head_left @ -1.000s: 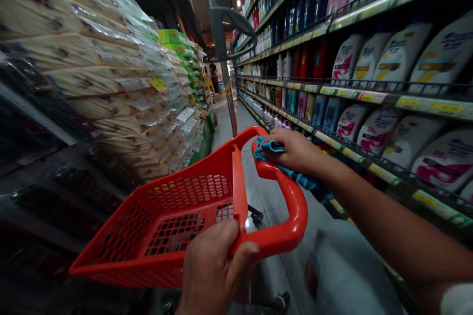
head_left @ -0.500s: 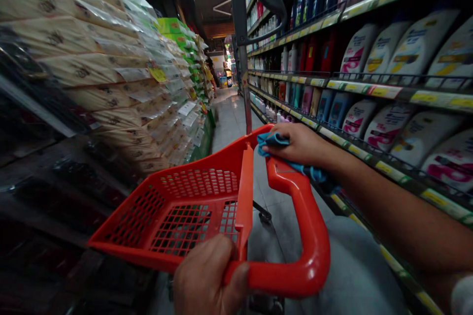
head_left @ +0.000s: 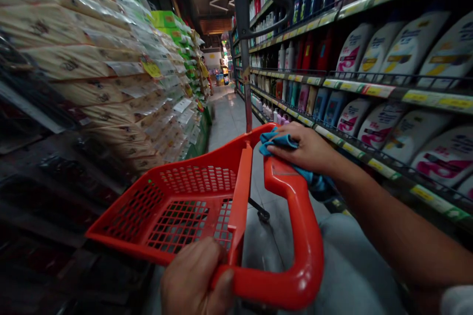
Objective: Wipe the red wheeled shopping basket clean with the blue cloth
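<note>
A red plastic shopping cart (head_left: 125,248) with a mesh basket and a thick looped handle stands in front of me. My left hand (head_left: 195,278) is wrapped round the near side of its handle (head_left: 277,288). My right hand (head_left: 305,145) grips a blue cloth (head_left: 281,141) and presses it against the far right part of the handle loop; the cloth's loose end hangs down behind. Above the cart's far rim rises a metal pole with a dark grey grip (head_left: 240,5). The basket's mesh floor (head_left: 181,221) shows nothing lying on it.
Shelves of shampoo bottles (head_left: 395,49) line the right side, close to my right arm. Stacked plastic-wrapped packs (head_left: 84,69) rise on the left, near the basket. Between them a tiled aisle floor (head_left: 229,113) runs ahead. A dark caster wheel (head_left: 263,215) shows below.
My right hand and the cloth have shifted slightly right along the handle. The cart handle and my left hand appear a little lower and farther left.
</note>
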`<state>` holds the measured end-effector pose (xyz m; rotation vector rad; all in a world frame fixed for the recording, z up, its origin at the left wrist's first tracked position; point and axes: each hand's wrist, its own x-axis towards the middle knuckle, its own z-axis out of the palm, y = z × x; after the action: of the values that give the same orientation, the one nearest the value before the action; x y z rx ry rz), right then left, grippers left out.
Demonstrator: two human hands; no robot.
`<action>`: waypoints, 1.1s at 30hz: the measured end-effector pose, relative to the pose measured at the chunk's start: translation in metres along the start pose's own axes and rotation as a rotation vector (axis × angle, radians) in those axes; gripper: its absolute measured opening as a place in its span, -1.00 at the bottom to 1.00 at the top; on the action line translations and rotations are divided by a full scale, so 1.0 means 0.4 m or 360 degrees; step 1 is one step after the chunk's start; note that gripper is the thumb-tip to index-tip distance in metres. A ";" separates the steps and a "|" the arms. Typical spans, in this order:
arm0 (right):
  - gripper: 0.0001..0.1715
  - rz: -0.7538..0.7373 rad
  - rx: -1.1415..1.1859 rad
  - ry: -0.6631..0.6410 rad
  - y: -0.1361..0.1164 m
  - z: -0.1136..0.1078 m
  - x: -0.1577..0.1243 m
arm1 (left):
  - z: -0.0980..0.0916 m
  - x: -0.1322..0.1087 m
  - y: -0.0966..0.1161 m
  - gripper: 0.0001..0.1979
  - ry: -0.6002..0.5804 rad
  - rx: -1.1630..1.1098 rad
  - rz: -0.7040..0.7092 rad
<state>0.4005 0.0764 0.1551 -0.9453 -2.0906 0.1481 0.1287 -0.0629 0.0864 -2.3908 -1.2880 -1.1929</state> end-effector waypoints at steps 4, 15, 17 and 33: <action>-0.84 0.0063 0.0039 0.0081 -0.011 0.012 -0.035 | 0.015 -0.004 -0.003 -0.52 -0.0018 0.0066 -0.0035; -0.74 0.0182 0.0188 0.0314 0.000 0.028 -0.083 | 0.001 0.001 0.004 -0.54 0.0100 -0.0102 -0.0045; -0.79 0.0140 0.0146 0.0432 -0.042 0.039 -0.115 | 0.001 -0.003 0.003 -0.56 0.0098 -0.0108 -0.0054; -0.68 0.0335 0.0502 0.0766 0.078 0.070 -0.050 | -0.062 -0.077 -0.011 -0.54 0.0218 -0.0353 -0.0654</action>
<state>0.4059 0.0910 0.1113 -0.8995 -1.4749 0.3159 0.1019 -0.0917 0.0797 -2.1946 -1.7372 -1.6565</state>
